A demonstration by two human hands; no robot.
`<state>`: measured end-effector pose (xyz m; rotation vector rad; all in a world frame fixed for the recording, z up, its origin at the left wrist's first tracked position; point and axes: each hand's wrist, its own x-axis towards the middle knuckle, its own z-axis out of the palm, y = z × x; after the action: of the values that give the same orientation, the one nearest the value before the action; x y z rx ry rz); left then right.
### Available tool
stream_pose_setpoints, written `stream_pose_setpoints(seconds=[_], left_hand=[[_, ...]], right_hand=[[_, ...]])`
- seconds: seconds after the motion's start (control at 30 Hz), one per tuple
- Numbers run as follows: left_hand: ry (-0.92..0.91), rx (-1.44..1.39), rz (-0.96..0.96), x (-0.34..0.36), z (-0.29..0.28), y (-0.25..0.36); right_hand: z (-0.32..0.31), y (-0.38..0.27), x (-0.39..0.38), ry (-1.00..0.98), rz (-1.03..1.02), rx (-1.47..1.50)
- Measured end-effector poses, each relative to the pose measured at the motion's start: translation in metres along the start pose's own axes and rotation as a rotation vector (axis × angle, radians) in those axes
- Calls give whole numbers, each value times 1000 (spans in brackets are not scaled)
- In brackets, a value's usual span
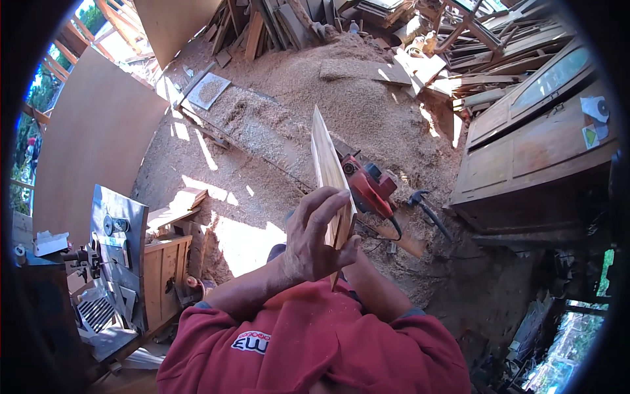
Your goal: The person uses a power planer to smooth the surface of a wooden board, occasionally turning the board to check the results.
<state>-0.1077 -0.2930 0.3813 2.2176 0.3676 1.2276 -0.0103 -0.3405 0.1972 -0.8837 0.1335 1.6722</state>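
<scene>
A long, narrow wooden board (328,161) is raised in front of my chest, its far end tapering away from me in this view. My left hand (312,236) is closed around its near part, with fingers lying over the upper edge. My right forearm (380,285) comes in from the lower right and passes behind the board. The board and my left hand hide most of my right hand, so its fingers do not show. Just right of the board, a red electric hand planer (371,187) rests on a plank.
A claw hammer (430,213) lies right of the planer. Wood shavings (289,72) cover the ground. A long bench plank (243,118) runs at left, near a machine (118,243). A wooden cabinet (538,151) stands right; scrap boards (262,29) lean at the back.
</scene>
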Motion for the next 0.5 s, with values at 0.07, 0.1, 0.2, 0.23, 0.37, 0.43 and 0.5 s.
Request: stream_pose_setpoints(seconds=[0.07, 0.1, 0.2, 0.23, 0.37, 0.43, 0.5], left_hand=[[83, 4, -25, -1, -1, -3], [78, 112, 19, 3, -2, -6], [90, 380, 119, 14, -27, -13], [144, 279, 111, 13, -39, -22], [420, -56, -61, -13, -62, -49], [582, -87, -190, -24, -74, -57], [700, -63, -289, -33, -85, -63]], right_hand=[[-15, 10, 25, -98, -27, -15], [-16, 10, 32, -36, -27, 139], [2, 4, 26, 19, -2, 298], [18, -6, 18, 9, 14, 283], [40, -22, 34, 25, 49, 296], [33, -25, 50, -41, 36, 253], [40, -28, 56, -105, 33, 259]])
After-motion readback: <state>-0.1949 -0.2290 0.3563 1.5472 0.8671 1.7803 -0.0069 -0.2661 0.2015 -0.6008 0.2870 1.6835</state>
